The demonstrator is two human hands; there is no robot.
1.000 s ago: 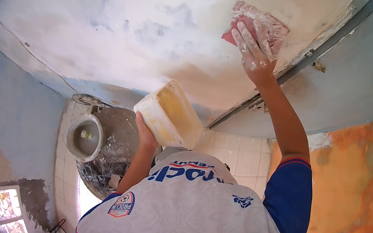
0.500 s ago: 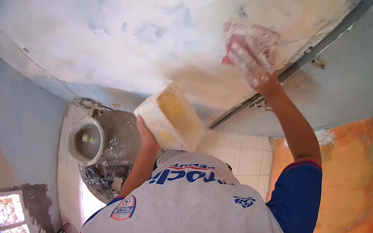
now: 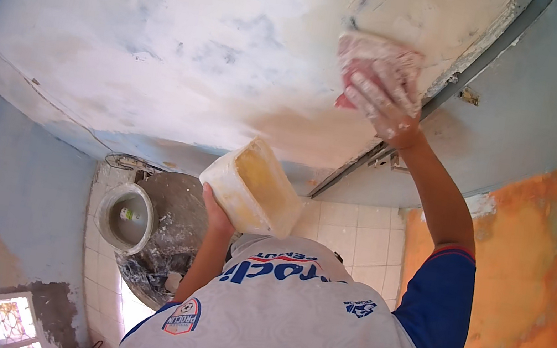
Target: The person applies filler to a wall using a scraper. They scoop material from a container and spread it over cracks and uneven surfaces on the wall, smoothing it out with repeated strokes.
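Note:
My right hand [image 3: 383, 107], dusted with white, presses a reddish-pink sheet [image 3: 376, 48] flat against the patchy white wall [image 3: 191, 38]. White powder or paste coats the sheet; whether it is cloth or sanding paper I cannot tell. Low in front of my shirt, my left hand [image 3: 218, 209] grips the side of an off-white rectangular plastic tub [image 3: 247, 191]. The tub is tilted, and its inside shows yellow stains. My left thumb and the edge of the palm are visible, while the other fingers are hidden behind the tub.
A grey pipe or channel [image 3: 486, 61] runs down the wall beside my right arm. Below left, a round bucket [image 3: 124, 219] stands on a dirty round surface [image 3: 176, 209] with dark plastic. A thin cable [image 3: 39, 88] hangs along the left wall. Orange patchy wall [image 3: 529, 276] lies right.
My right hand and the reddish-pink sheet have shifted slightly right and down in the picture. The tub in my left hand sits a little lower.

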